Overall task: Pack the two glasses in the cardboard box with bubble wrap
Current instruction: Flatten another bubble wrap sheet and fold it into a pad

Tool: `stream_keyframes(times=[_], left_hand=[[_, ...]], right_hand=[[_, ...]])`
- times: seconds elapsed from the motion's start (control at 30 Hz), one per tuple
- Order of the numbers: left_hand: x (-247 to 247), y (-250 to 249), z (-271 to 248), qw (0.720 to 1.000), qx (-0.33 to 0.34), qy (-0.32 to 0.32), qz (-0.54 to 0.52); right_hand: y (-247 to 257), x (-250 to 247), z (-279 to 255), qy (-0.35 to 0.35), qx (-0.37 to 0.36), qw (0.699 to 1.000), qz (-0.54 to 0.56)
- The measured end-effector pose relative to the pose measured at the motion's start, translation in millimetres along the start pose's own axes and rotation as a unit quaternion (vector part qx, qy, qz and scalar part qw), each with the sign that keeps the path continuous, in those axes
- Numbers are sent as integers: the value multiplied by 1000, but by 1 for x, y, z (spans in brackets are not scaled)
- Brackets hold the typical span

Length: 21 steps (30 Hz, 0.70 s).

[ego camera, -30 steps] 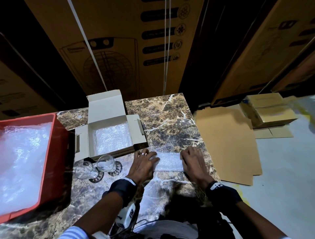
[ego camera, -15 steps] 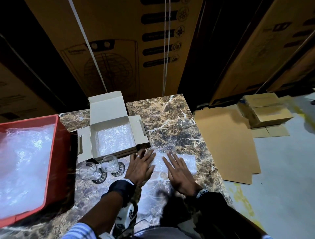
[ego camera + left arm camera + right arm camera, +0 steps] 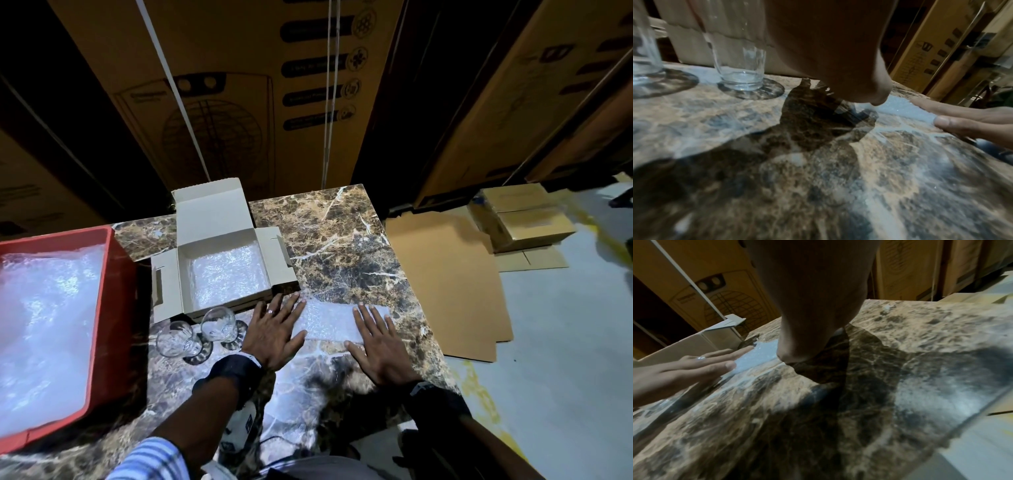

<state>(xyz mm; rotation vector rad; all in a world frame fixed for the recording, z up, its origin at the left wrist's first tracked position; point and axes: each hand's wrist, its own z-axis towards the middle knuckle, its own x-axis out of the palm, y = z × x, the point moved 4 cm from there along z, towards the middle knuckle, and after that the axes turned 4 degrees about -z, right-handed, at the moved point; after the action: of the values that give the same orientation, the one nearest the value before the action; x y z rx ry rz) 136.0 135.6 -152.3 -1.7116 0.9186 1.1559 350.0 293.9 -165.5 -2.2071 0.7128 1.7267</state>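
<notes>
A folded piece of bubble wrap [image 3: 330,320] lies flat on the marble table [image 3: 342,240]. My left hand [image 3: 275,325] presses its left end with straight fingers, and my right hand [image 3: 378,337] presses its right end the same way. Two clear glasses [image 3: 178,339] [image 3: 217,323] stand upright side by side just left of my left hand. Behind them sits the open cardboard box [image 3: 224,263], lid up, with bubble wrap lining its bottom. In the left wrist view the nearer glass [image 3: 740,65] stands in front of the box wall.
A red crate [image 3: 113,308] full of bubble wrap takes up the left side of the table. Large printed cartons [image 3: 239,85] stand behind the table. Flat cardboard [image 3: 448,291] and small closed boxes [image 3: 520,216] lie on the floor to the right.
Both hands went from curled on the rolled wrap to flat, straight fingers. The wrap now lies flattened, and my right hand has slid out toward its right end.
</notes>
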Motion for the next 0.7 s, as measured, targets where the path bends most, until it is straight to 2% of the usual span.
stream_keyframes(times=[0.27, 0.43, 0.6, 0.7], left_hand=[[4, -5, 0, 1000, -8, 16, 3], [-4, -17, 4, 1000, -25, 4, -1], [-10, -34, 11, 999, 23, -31, 28], [-10, -42, 13, 992, 100, -60, 56]], right_hand=[[-23, -3, -5, 4, -21, 997, 72], [-21, -13, -3, -16, -42, 999, 26], [-10, -26, -7, -110, -100, 988, -37], [1, -25, -9, -114, -143, 982, -36]])
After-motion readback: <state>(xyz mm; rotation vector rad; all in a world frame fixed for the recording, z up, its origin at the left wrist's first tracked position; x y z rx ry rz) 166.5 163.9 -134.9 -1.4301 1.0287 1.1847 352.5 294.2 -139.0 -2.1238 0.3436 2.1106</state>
